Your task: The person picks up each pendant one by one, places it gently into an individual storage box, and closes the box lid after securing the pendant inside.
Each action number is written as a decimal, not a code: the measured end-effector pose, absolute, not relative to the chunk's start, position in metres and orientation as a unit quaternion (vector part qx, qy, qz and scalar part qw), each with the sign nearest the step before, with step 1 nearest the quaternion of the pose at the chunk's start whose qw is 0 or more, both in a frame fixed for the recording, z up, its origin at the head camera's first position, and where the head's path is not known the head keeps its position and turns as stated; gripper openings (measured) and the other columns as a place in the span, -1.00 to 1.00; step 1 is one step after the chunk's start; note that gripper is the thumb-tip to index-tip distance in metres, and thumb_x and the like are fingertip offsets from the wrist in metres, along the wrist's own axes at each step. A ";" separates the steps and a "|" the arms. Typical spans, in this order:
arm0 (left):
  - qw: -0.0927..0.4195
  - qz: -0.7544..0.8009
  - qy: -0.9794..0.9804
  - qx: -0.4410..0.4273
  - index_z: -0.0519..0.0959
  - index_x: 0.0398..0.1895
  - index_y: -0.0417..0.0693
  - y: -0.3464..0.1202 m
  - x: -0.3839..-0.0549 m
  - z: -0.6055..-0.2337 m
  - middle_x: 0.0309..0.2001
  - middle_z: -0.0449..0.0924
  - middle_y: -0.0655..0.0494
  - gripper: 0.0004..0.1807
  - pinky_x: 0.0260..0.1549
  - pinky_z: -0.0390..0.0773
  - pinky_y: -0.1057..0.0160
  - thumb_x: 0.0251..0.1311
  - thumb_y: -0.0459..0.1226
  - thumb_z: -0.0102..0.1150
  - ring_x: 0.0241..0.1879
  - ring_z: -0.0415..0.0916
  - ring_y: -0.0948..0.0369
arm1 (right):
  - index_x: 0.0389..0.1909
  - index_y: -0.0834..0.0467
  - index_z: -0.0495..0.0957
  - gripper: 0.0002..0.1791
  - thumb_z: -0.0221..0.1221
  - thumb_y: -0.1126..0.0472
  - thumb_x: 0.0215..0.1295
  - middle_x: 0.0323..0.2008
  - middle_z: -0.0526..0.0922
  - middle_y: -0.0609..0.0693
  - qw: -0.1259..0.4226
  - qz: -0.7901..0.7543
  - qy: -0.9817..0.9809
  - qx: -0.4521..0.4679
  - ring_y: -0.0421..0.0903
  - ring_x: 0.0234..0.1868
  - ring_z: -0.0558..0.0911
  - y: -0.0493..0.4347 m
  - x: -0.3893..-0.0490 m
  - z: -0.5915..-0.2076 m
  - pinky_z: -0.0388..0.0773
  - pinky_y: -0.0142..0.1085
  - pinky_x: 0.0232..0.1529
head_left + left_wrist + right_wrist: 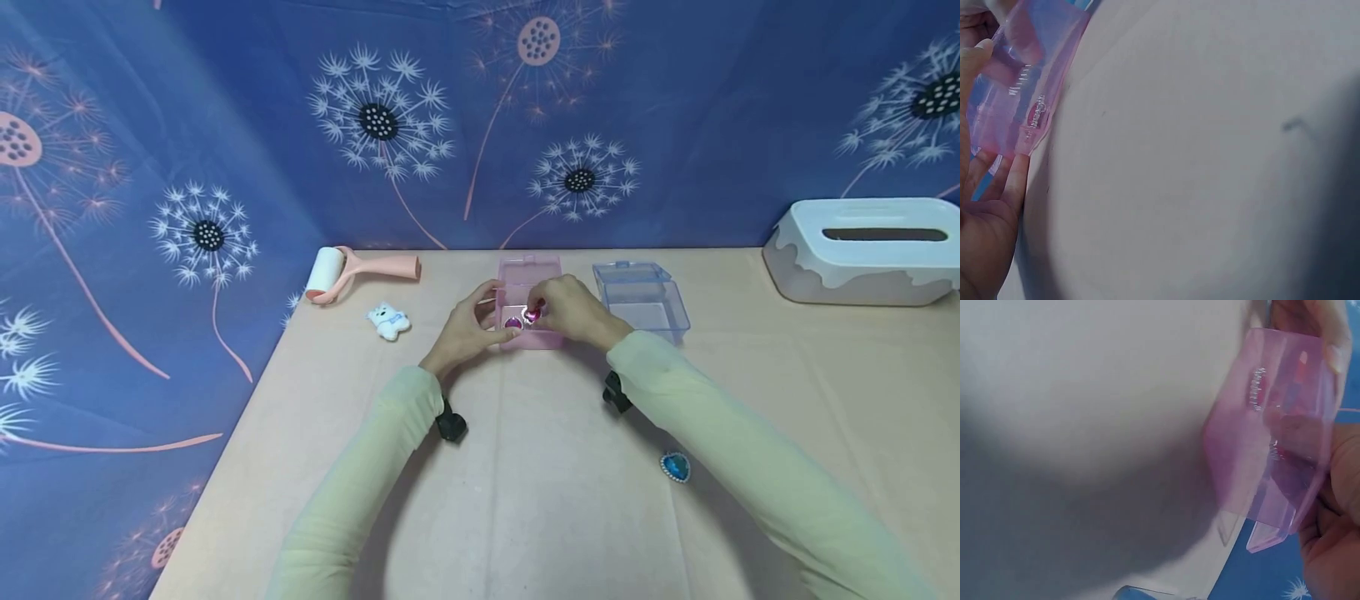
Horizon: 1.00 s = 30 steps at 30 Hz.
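In the head view a see-through pink plastic box [531, 341] stands with its lid raised at the back. My left hand [465, 331] holds it at the left side, fingers along the wall and thumb at the front edge. Inside lies a purple-pink gem with a silvery beaded edge [513, 323]. Between the fingertips of my right hand [576, 312] is a second, pinkish-red gem with a pale beaded edge [532, 316], pinched low inside the box. Through the pink wall [1235, 450] in the right wrist view, both beaded edges show faintly.
Right of the pink box stands an open see-through blue box [651, 315]. A blue heart-shaped gem [676, 467] lies near my right forearm. To the left are a lint roller [375, 267] and a small white bear figure [388, 321]. A tissue box [862, 258] sits at the back right.
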<state>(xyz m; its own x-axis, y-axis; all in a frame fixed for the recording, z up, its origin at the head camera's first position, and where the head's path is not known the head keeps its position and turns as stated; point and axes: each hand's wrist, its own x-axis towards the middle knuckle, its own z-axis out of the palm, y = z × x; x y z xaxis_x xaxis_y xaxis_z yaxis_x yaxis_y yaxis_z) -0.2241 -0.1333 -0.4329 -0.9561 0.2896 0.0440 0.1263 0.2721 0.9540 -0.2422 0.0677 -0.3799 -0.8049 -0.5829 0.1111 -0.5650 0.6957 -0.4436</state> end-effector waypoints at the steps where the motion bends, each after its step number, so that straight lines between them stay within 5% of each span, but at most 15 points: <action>1: 0.072 0.589 0.794 0.131 0.23 0.41 -0.06 -0.133 -0.224 -0.433 0.31 0.34 -0.16 -0.06 0.26 0.43 0.22 -0.09 -0.40 0.49 0.31 0.35 -0.02 | -0.42 0.24 0.68 -0.87 0.39 0.40 -0.04 -0.40 0.73 0.07 0.020 -0.229 0.920 -0.318 0.03 -0.28 0.67 0.068 -0.242 -0.381 0.59 -0.10 -0.11; 8: 0.082 0.598 0.785 0.140 0.16 0.45 -0.14 -0.133 -0.227 -0.435 0.36 0.26 -0.26 -0.03 0.31 0.37 0.09 -0.07 -0.39 0.48 0.35 0.29 -0.11 | -0.53 0.22 0.65 -0.93 0.33 0.42 -0.07 -0.54 0.66 0.02 0.013 -0.182 0.927 -0.327 -0.05 -0.45 0.57 0.066 -0.246 -0.383 0.57 -0.17 -0.27; 30: 0.059 0.601 0.787 0.130 0.23 0.41 -0.08 -0.131 -0.224 -0.434 0.29 0.35 -0.15 -0.06 0.22 0.46 0.29 -0.09 -0.41 0.49 0.29 0.39 -0.01 | -0.52 0.22 0.65 -0.94 0.35 0.38 -0.01 -0.50 0.70 0.03 0.036 -0.141 0.935 -0.323 -0.03 -0.42 0.63 0.059 -0.247 -0.379 0.60 -0.12 -0.26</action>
